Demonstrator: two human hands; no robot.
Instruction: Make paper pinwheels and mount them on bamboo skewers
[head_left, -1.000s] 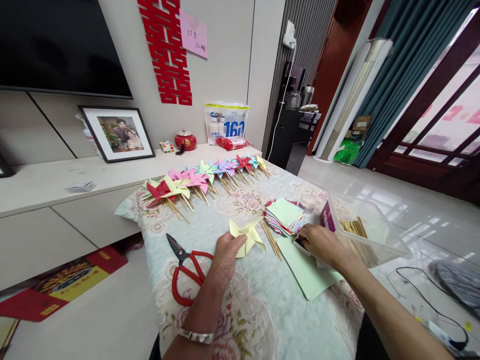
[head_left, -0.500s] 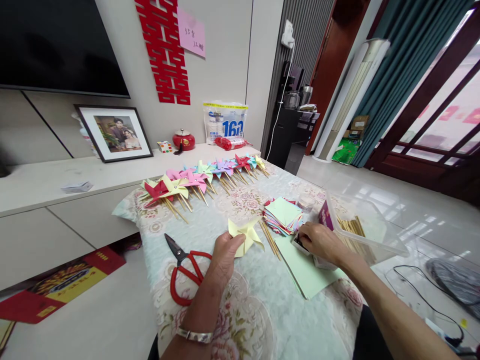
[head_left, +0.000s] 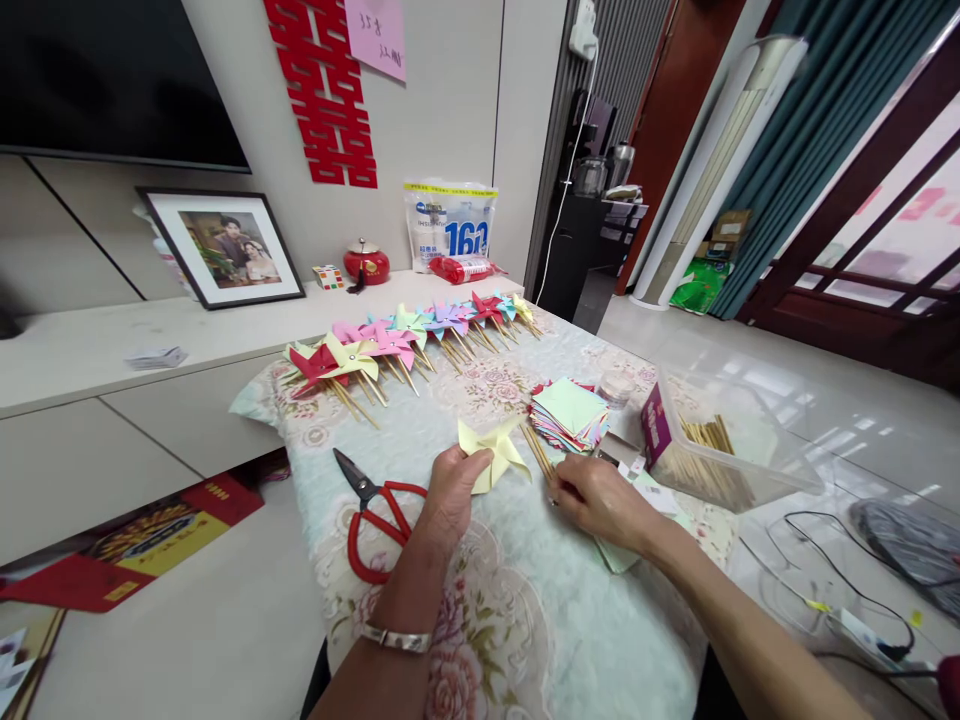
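- The left hand [head_left: 450, 490] comes up from the bottom edge, wrist straight, a bracelet [head_left: 396, 638] on it, back of the hand facing the camera.
- Its fingers are pinched on the near corner of a pale yellow pinwheel [head_left: 495, 452], which sits just above the cloth [head_left: 517, 620], tilted a little.
- The right hand [head_left: 600, 497] reaches in from the lower right, forearm running diagonally, fingers curled downward.
- Its fingertips are at the near ends of the sticks [head_left: 538, 452] lying just right of the pinwheel; whether it has closed on one cannot be told, since the hand covers the tips.
- Just right of the pinwheel, past the sticks, sits a stack of coloured paper [head_left: 570, 412].
- Further right of the pinwheel stands a clear box [head_left: 720, 445] with more sticks inside; its near wall is hard to read through the glare.
- Under the right hand lies a green sheet [head_left: 622, 555], mostly covered by the wrist.
- Left of the pinwheel, red scissors [head_left: 375, 515] lie on the cloth, the handles partly behind the left hand.
- Beyond the pinwheel, a row of finished pinwheels [head_left: 405, 340] runs along the far edge of the cloth.
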